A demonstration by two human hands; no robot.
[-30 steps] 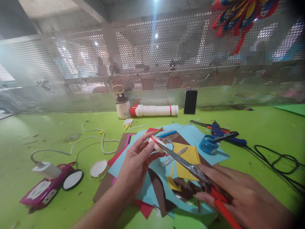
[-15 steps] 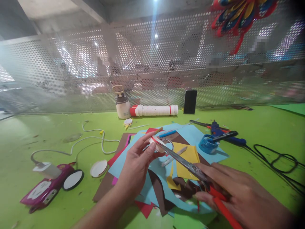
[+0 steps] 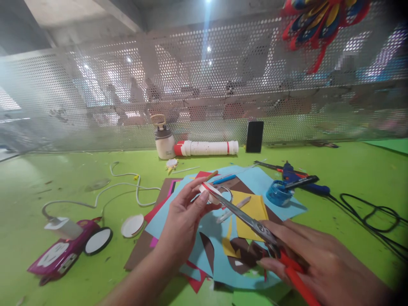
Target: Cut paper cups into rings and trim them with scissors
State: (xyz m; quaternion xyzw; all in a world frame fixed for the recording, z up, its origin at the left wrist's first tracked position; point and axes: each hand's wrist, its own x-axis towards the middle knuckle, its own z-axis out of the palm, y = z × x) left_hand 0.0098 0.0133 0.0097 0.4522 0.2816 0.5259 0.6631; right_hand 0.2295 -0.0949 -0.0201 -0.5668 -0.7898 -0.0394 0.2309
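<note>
My left hand pinches a small white round piece with a red strip along its edge, between thumb and fingers. My right hand is closed around the red handles of a pair of scissors. The blades point up and left, and their tips reach the edge of the round piece; whether they bite into it I cannot tell. Beneath both hands lies a pile of coloured paper, with a large light blue sheet, a yellow sheet and dark brown scraps.
A blue tape roll and a blue glue gun with a black cable lie right. At left are a purple power strip and round discs. A spray bottle, a white tube and a phone line the back.
The paper scraps below my hands have shifted; less of the long dark brown piece shows beside the blue sheet. Both hands, the round piece and the scissors stay almost in place.
</note>
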